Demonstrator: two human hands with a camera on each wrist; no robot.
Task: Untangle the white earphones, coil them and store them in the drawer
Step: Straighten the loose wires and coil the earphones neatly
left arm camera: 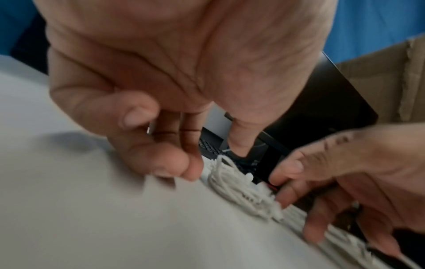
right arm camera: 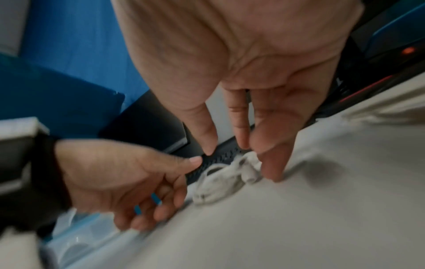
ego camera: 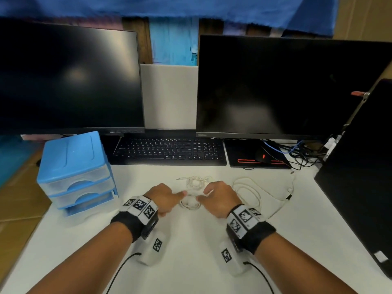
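Note:
The white earphones (ego camera: 190, 205) lie as a small coil on the white table (ego camera: 191, 240), between my two hands. My left hand (ego camera: 169, 198) is just left of the coil, thumb pointing at it and fingers loosely curled; one fingertip (left arm camera: 190, 172) meets the table beside the coil (left arm camera: 239, 193). My right hand (ego camera: 216, 196) is on the coil's right side, its straight fingers (right arm camera: 271, 163) pointing down beside the cable (right arm camera: 220, 180). Neither hand grips the cable. The blue drawer unit (ego camera: 78, 172) stands at the left, its lowest drawer seemingly pulled out a little.
A second white cable bundle (ego camera: 197, 181) lies just behind the coil, and a loose white cable (ego camera: 248, 192) loops to the right. The black keyboard (ego camera: 169, 150), a mouse (ego camera: 263, 155) on its pad and two monitors stand behind. A black computer case (ego camera: 360, 166) fills the right.

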